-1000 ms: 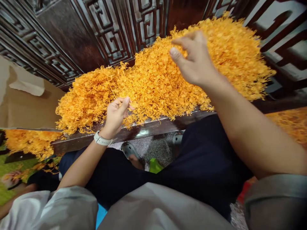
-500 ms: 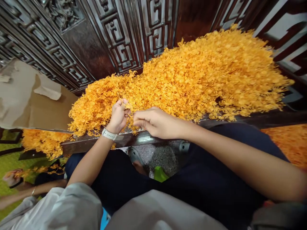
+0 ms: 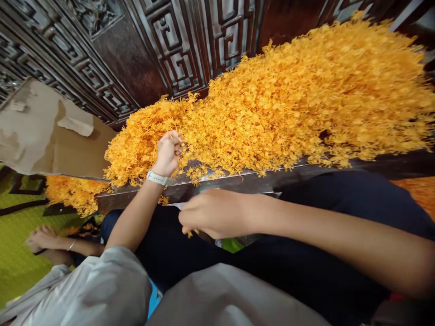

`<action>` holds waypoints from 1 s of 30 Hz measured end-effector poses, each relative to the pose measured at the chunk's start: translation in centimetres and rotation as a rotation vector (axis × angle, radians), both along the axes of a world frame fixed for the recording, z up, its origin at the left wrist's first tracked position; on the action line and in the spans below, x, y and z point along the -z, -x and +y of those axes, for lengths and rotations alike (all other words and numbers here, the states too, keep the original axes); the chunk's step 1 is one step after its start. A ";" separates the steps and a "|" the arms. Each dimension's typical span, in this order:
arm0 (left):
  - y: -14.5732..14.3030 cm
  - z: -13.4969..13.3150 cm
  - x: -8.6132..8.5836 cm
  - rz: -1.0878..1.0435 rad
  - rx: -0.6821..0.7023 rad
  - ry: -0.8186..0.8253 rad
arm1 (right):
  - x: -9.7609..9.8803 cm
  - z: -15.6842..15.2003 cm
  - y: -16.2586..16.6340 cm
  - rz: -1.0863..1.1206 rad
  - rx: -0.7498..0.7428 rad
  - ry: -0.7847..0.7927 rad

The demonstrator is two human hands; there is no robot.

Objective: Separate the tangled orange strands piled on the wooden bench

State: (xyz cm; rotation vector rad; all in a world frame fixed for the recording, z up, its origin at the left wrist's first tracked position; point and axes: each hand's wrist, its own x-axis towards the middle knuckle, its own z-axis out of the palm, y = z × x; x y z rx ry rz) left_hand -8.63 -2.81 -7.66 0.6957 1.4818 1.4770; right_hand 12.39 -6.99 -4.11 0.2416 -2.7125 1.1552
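- Nearest, the right hand (image 3: pixel 212 213) hangs below the worktop (image 3: pixel 238 181) edge, blurred, its fingers curled together on a small orange bit (image 3: pixel 190 232).
- Further on, the left hand (image 3: pixel 168 154), fingers closed, pinches sprigs (image 3: pixel 175 136) at the front edge of the orange heap (image 3: pixel 306 99) lying on the worktop.
- Behind stands a carved wooden panel (image 3: pixel 176 54).

1. Your left hand (image 3: pixel 168 154), with a white watch (image 3: pixel 157 178) on the wrist, is closed at the front edge of the orange pile (image 3: pixel 288 99) and pinches a few orange strands (image 3: pixel 171 135).
2. Your right hand (image 3: pixel 212 213) is lower, in front of the dark wooden ledge (image 3: pixel 244 182). Its fingers curl on a small orange bit (image 3: pixel 189 232), which is blurred.
3. The pile lies on the ledge, against a carved dark panel (image 3: pixel 176 54).
4. A cardboard sheet (image 3: pixel 44 140) is at the left, and below it another person's hand (image 3: pixel 42 237) lies over a green surface (image 3: pixel 16 262).
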 end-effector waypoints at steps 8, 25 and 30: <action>0.8 -0.4 -1.4 0.001 0.090 -0.106 | 1.1 5.8 -0.4 0.266 0.729 0.802; -2.8 -2.4 -1.1 -0.011 0.431 -0.089 | 2.8 6.3 -0.7 0.096 0.866 0.024; -2.3 -2.1 0.0 -0.131 0.372 -0.095 | 3.1 6.4 -1.2 0.007 0.872 -0.323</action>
